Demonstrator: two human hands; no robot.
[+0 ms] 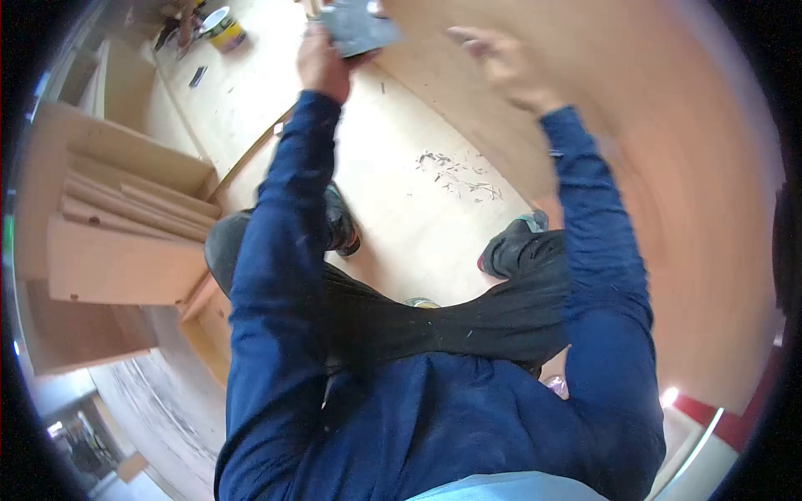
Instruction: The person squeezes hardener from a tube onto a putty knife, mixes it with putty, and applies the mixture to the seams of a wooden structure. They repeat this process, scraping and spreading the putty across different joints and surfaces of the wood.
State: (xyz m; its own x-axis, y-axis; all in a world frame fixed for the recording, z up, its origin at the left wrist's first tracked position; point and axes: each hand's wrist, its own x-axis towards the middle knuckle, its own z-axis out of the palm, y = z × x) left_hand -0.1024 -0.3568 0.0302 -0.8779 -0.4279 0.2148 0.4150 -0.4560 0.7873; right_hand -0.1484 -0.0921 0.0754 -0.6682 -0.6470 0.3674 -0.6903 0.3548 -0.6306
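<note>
At the top of the head view, my left hand (324,65) is closed on a flat grey plate (361,30) that looks like a wide scraper blade. A small light-brown piece shows at its upper left, partly cut off by the frame edge. My right hand (505,67) is to the right, apart from the plate and blurred by motion. At least one of its fingers is stretched out, and nothing shows in it. Behind it is a large light-brown wood panel (618,75).
Dark shavings (459,175) lie on the pale floor (384,142) between my feet. A bucket (224,32) and a small dark flat object (198,77) are at the upper left. Wooden boards (117,259) and an open-fronted cabinet part flank my left side.
</note>
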